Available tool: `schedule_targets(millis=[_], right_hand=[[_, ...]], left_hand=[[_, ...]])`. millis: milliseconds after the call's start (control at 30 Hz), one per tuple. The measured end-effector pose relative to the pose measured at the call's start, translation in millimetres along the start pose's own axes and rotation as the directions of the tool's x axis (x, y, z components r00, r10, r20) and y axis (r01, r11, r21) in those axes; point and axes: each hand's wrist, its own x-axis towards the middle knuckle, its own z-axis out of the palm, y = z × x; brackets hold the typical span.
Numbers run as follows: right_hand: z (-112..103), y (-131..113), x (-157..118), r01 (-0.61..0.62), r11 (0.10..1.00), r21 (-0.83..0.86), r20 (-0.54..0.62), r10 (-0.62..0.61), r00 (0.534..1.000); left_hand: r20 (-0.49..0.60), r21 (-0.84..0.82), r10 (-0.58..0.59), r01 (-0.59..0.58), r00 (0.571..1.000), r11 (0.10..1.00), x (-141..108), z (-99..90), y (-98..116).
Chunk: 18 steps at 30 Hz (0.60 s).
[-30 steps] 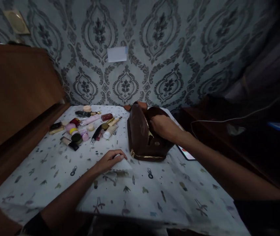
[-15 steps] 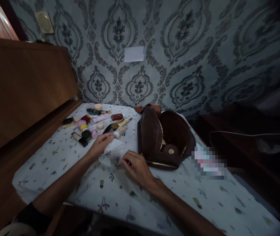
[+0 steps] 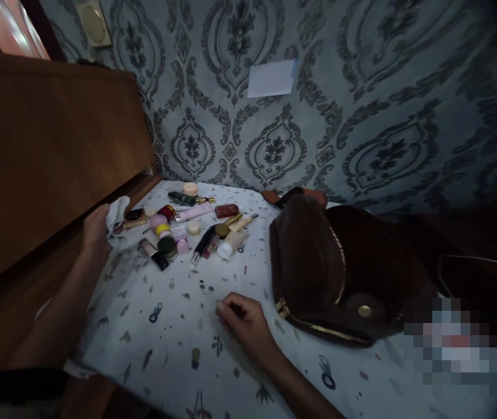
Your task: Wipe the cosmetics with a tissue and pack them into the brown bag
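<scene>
My left hand [image 3: 96, 233] is at the table's left side, closed on a crumpled white tissue [image 3: 118, 221]. Low over the patterned cloth [image 3: 174, 314], my right hand [image 3: 246, 326] has its fingers curled together, with nothing visible in them. Between and beyond the hands lies a group of cosmetics: a dark green-lidded jar [image 3: 167, 247], a cream tube [image 3: 233, 243], a pink tube [image 3: 195, 212] and a dark red case [image 3: 226, 210]. An open brown bag [image 3: 307, 262] with a gold zip stands right of my right hand.
A wooden cabinet [image 3: 52, 157] borders the table on the left. Patterned wallpaper rises behind, with a white paper [image 3: 272, 78] on it. A blurred, pixelated item [image 3: 458, 343] lies right of the bag. A thin white cable [image 3: 484, 259] runs at the far right.
My left hand has moved left with the white tissue, away from my right hand and the cosmetics. The view has shifted, and the bag appears larger and farther right.
</scene>
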Motion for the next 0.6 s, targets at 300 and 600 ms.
schedule_targets(millis=[300, 600], right_hand=[[-5, 3, 2, -0.104, 0.994, 0.025, 0.039, 0.103, 0.994], [-7, -4, 1, -0.112, 0.991, 0.075, 0.057, 0.108, 0.993]], left_hand=[[-0.061, 0.467, 0.21, -0.158, 0.976, 0.87, 55, -19.1, -37], [0.523, 0.75, -0.046, -0.434, 0.851, 0.499, 88, -8.7, -51]])
